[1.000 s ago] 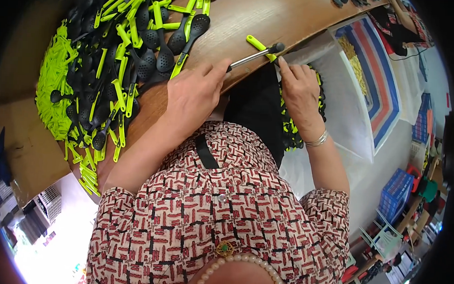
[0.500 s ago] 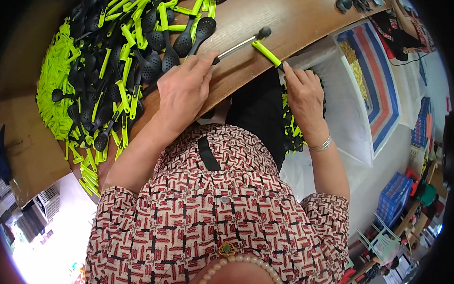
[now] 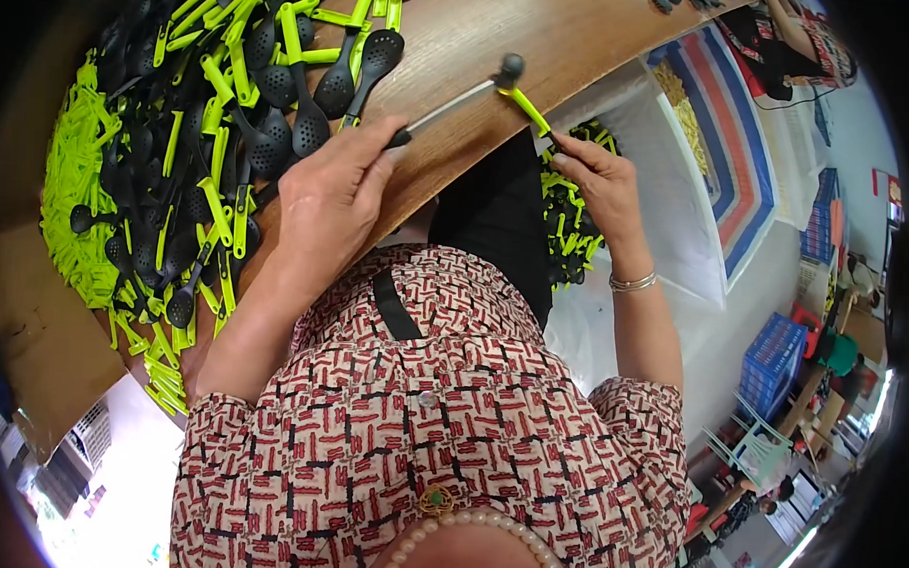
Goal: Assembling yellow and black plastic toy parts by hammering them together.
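My left hand (image 3: 330,190) is closed around the dark grip of a hammer (image 3: 453,108) with a thin metal shaft and a small black rounded head. My right hand (image 3: 600,179) pinches the black part of a kitchen utensil (image 3: 530,111) with a bright green handle; its working end is hidden by my fingers and the table edge. The hammer head is at the far end of the green handle and seems to touch it, over the wooden table (image 3: 543,37). Left of my left hand lies a heap of black slotted spoons (image 3: 274,138) with green handles.
Loose green handles (image 3: 72,186) are piled at the far left beside a cardboard box (image 3: 42,340). Below the table edge, a white sack (image 3: 668,181) stands near more green-handled utensils (image 3: 577,223). Another person's arm (image 3: 789,25) shows at the upper right.
The hammer head has come down onto the end of the green handle, where a gap showed before. The whole view has shifted slightly, with the table sliding left.
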{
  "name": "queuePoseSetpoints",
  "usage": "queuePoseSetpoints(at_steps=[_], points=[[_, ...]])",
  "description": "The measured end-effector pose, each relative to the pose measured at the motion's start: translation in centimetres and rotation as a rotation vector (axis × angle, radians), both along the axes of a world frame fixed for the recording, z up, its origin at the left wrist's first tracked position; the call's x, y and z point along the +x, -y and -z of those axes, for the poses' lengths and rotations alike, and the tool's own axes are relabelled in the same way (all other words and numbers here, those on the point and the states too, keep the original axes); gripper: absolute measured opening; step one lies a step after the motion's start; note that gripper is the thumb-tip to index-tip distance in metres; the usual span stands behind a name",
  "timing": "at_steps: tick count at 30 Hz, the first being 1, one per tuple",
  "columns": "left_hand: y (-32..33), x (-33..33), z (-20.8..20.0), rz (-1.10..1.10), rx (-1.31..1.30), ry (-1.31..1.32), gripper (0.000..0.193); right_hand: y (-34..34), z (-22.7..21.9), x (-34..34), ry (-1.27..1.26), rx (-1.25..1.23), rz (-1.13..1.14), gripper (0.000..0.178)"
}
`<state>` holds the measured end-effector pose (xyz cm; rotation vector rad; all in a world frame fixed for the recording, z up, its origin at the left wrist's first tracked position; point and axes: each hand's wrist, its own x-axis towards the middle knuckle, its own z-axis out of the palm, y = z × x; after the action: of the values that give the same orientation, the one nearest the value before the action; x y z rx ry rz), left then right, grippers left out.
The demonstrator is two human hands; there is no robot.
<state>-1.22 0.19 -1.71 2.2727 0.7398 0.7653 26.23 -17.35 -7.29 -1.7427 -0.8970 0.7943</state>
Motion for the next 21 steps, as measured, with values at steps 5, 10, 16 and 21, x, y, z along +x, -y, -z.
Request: queuePoseSetpoints(at_steps=[5,10,16,21], points=[[1.0,2.0,-1.0,0.093,0.115,0.031,0.036,-1.1,-1.7,-2.0,0.726,0.069,-0.018,0.026],[1.0,2.3,0.7,0.132,0.243,-0.097,0.037,-1.7,-2.1,-2.9,1.080,0.079,-0.045,0.029],[0.7,2.6,-0.7,0.083,0.104,-0.006,0.036,-1.8,-2.0,-2.8,1.061,0.062,-0.038,0.026],[-0.6,-0.3,-1.2,0.002,0.113,0.001,0.032,0.2,-2.7,-1.2,0.983,0.026,-0.081,0.026]])
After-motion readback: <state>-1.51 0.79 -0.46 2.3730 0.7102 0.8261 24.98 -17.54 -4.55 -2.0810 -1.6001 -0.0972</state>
